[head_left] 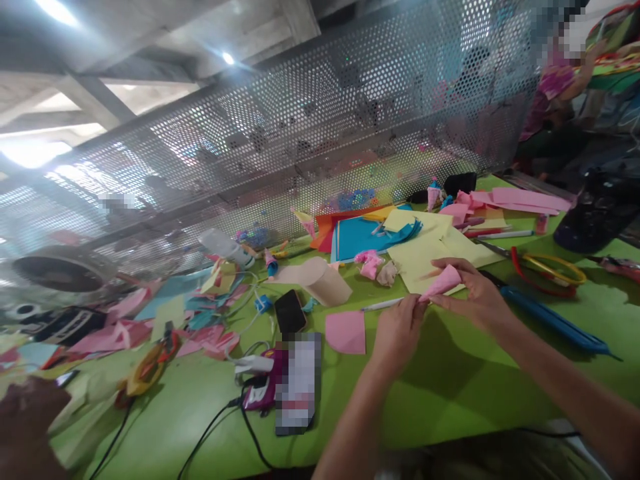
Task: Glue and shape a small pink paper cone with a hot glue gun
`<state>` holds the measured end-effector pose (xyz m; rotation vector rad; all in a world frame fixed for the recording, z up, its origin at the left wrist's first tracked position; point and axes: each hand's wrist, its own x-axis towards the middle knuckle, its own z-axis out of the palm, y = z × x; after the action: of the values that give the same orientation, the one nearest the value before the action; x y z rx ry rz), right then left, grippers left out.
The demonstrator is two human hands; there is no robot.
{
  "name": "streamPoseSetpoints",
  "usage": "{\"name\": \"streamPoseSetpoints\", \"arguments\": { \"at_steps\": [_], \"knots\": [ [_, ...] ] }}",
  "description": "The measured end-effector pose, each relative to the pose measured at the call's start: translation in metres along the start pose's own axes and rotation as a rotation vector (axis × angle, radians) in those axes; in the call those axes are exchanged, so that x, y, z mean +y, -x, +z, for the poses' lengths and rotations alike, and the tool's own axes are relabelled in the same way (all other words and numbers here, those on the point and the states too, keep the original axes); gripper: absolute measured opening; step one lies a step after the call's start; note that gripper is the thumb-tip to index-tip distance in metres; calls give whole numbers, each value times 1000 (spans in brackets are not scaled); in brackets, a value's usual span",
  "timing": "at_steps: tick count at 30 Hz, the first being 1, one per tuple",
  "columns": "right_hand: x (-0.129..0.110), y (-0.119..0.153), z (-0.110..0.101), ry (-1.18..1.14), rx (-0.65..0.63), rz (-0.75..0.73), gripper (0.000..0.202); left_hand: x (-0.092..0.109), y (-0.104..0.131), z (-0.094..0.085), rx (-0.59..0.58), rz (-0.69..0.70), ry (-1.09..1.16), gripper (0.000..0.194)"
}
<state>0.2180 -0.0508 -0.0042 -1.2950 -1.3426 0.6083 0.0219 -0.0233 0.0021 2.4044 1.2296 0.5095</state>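
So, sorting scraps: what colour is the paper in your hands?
Pink, the paper; head view shows it.

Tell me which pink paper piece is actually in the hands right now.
The rolled pink cone, pinched between the left hand and right hand. The flat pink piece lies untouched on the green table, left of the hands.

bare forearms, no sleeves, no rings
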Motion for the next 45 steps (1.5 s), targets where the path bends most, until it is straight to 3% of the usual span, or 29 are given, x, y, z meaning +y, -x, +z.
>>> {"name": "streamPoseSetpoints", "arguments": {
  "at_steps": [11,23,45],
  "knots": [
    [-3,1,3,2,41,-4,22,1,-1,0,-14,0,11,32],
    [-7,1,-5,-17,-6,12,17,0,-1,0,-14,-21,6,27],
    [-3,-3,-14,-92,25,17,18,-1,-1,1,-20,-32,-31,27]
  ]
}}
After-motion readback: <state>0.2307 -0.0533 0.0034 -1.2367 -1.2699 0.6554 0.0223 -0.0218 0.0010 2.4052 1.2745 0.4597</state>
